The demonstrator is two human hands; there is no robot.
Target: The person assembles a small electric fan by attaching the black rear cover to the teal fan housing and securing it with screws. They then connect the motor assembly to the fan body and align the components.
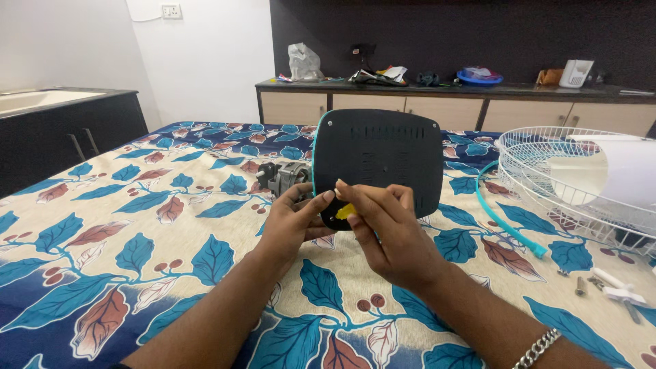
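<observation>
While the left hand [290, 219] props the dark cover [377, 167] upright on the bed [137, 225], its fingers curled round the lower left edge, the right hand [383, 229] pinches a small yellow piece [345, 210] between thumb and fingertips at the cover's bottom rim. Just behind the cover, touching or nearly so, sits the grey motor [280, 176], exposed. To the right lie the white wire guard [567, 178] with a white blade [615, 174] resting in it, and a teal ring [509, 219] beside it. Near the right edge are a few loose screws [581, 285] and a small white part [618, 290]. Judging by this, the fan is well taken apart: guard, blade and ring are already off, and the cover looks free of the motor. Whether the yellow piece is fixed to the cover cannot be told.
</observation>
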